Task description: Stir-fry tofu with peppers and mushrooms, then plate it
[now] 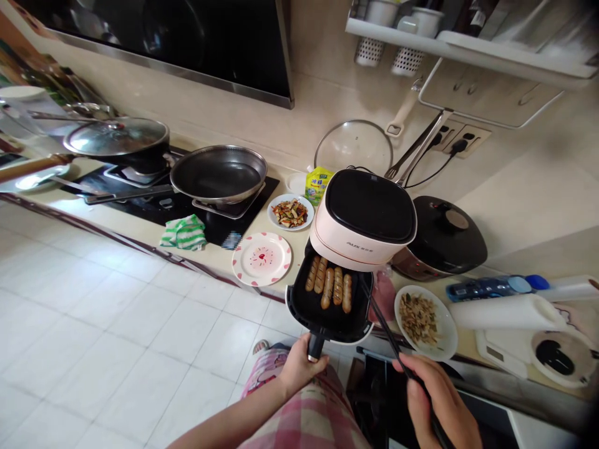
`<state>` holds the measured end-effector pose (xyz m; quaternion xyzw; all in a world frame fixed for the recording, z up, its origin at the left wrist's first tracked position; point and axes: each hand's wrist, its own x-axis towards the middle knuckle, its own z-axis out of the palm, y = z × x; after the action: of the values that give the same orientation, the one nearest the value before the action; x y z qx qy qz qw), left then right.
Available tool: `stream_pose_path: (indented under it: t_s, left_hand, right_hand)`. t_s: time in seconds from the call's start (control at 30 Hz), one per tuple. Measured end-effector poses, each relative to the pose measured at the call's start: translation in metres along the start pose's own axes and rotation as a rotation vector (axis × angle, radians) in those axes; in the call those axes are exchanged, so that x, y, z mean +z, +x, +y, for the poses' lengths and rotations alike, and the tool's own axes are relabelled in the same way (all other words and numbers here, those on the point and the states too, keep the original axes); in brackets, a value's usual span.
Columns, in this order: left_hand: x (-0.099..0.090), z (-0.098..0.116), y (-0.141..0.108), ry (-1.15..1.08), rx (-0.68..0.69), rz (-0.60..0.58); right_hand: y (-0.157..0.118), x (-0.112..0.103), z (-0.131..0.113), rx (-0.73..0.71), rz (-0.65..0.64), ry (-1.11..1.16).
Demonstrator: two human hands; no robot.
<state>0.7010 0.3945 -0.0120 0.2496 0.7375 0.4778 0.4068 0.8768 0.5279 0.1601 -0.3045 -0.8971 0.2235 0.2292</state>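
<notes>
Your left hand [299, 368] is closed round the black handle [315, 347] of the air fryer basket [296, 303], holding it out past the bench edge at the lower middle of the frame. Your right hand [437, 399], at the lower right, is curled round a pair of long black chopsticks [386, 325], their tips reaching toward the basket's right side; I can't tell whether they touch anything there.

Five browned sausages [328, 288] lie side by side in the basket, all within its dark floor. Keep that left wrist firm and the basket level, since the load sits well out from your grip and the sausages look ready to roll. Use light pressure with the chopstick tips, as the skins may split.

Just beyond the basket, the pale pink air fryer [362, 212] sits on the bench [213, 259]. A plate of chopped food [425, 321] lies to the right, and a pink-rimmed plate [261, 259] lies to the left. Farther along are a plate of stir-fry [290, 212] and a black-lidded rice cooker [442, 237]. At the upper left, a steel pan [216, 174] and a lidded pot [116, 138] sit on the stove.
</notes>
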Motion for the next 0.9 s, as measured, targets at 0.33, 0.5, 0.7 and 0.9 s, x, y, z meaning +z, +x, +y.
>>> stream_pose_path:
  t_s: [0.33,0.5,0.7,0.9]
  left_hand:
    - [-0.004,0.013,-0.001,0.044,0.014,0.022]
    - [-0.004,0.017,0.0,0.063,0.03,-0.006]
    - [-0.002,0.021,-0.001,0.075,0.003,-0.018]
    - [0.0,0.019,-0.001,0.088,0.007,-0.023]
  right_hand:
    - [0.031,0.054,0.017,-0.176,-0.141,-0.187]
    - [0.04,0.041,0.014,-0.228,-0.144,-0.267]
    - [0.047,0.043,0.006,-0.19,-0.131,-0.348]
    - [0.038,0.056,0.004,-0.108,-0.001,-0.255]
